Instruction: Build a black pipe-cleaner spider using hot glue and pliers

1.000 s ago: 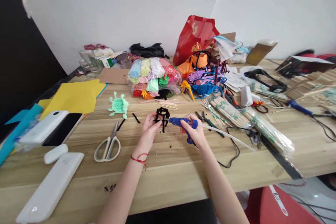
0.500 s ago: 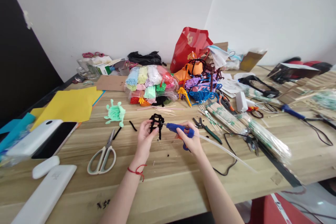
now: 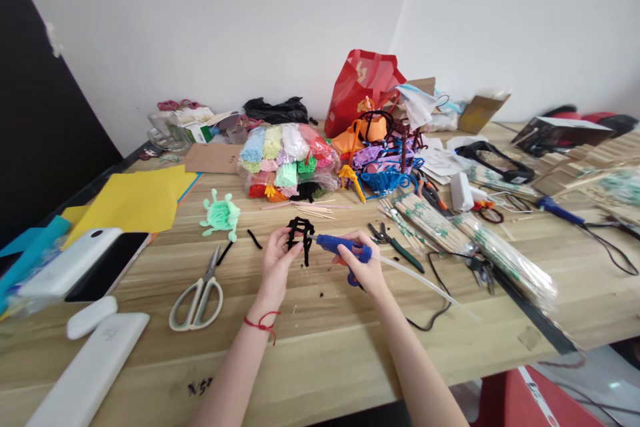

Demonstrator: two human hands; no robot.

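Note:
Between thumb and fingers, my left hand (image 3: 277, 255) pinches a small black pipe-cleaner frame (image 3: 301, 232) above the table. My right hand (image 3: 364, 263) grips a blue hot glue gun (image 3: 340, 247), its tip at the frame's right side; whether it touches I cannot tell. A clear glue stick (image 3: 430, 287) sticks out of the gun's rear. Left of my left hand lie a short black pipe-cleaner piece (image 3: 255, 239) and white-handled scissors (image 3: 199, 297). Beyond the scissors sits a mint-green pipe-cleaner figure (image 3: 220, 215).
Green-handled pliers (image 3: 400, 250) and wrapped bundles of sticks (image 3: 505, 263) lie to the right. Behind are a bag of coloured pipe cleaners (image 3: 285, 160) and a red bag (image 3: 363, 90). Yellow sheets (image 3: 135, 203), a phone (image 3: 107, 267) and a white power bank (image 3: 90, 370) lie left.
The view has shifted very slightly. Both hands keep nearly the same place, with the glue gun tip still at the black frame; the glue stick's rear end sits a little nearer the gun.

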